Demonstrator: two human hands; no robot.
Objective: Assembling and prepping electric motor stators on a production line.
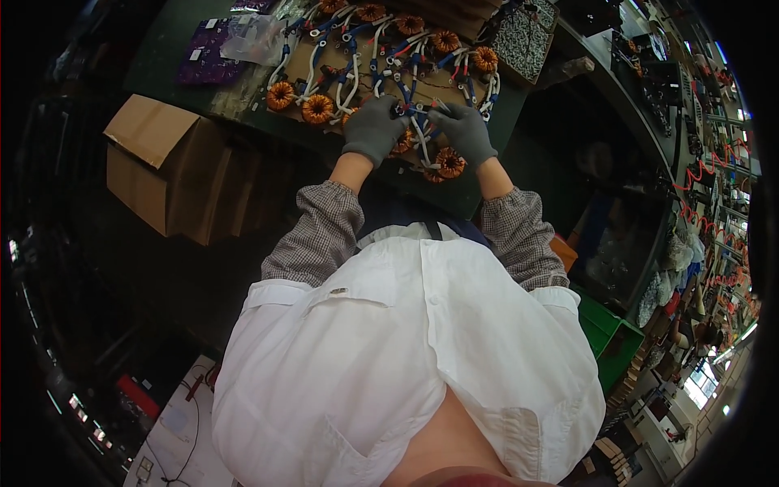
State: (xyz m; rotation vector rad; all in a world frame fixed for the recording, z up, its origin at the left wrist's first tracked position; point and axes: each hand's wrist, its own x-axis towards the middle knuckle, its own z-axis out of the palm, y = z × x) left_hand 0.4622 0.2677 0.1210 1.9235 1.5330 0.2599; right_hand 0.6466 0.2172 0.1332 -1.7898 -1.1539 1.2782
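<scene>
Both my hands wear grey gloves and work close together over a group of copper-wound ring coils with white and blue wire leads. My left hand [375, 130] is closed, its fingertips pinching a wire lead [408, 109] with blue and red on it. Across a small gap, my right hand [466, 134] pinches a thin pale lead end near the same spot; its exact tip is too small to make out. Just below the hands, a ring coil [450, 162] lies at the table's near edge. Another coil [402, 144] is partly hidden by my left hand.
More coils [317, 108] lie on brown cardboard on the green table [511, 122]. Purple circuit boards [207, 53] and a clear plastic bag [253, 39] are at far left. A box of small metal parts [526, 40] stands far right. An open carton [150, 162] sits left.
</scene>
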